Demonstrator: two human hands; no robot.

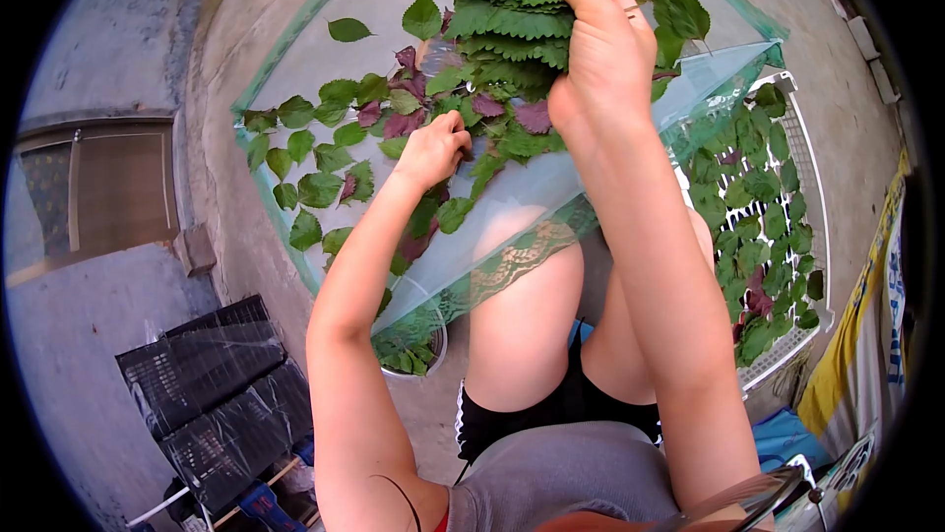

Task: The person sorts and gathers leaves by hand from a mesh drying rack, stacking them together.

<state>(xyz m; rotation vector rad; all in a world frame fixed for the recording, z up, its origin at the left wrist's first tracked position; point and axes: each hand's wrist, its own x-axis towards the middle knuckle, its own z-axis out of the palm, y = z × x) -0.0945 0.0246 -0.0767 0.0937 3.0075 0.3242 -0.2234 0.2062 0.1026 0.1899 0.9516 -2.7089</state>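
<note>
My right hand [608,55] is raised at the top and pinches a thick stack of green, saw-edged perilla leaves [512,15], thumb on top. Lower and to the left, my left hand [436,150] reaches down among loose leaves, its fingers curled inward. What lies between those fingertips is hidden. Around it, green perilla leaves [320,189] and purple-backed ones [402,125] are scattered over a pale mesh net [325,64] with a green border. One corner of the net drapes across my knees.
A white plastic crate [822,266] with more leaves stands at the right. Under the net's near edge is a white bucket [441,347] holding leaves. Black plastic-wrapped panels [212,389] lean at lower left, near a wall [108,335]. A yellow and white sack [837,375] lies far right.
</note>
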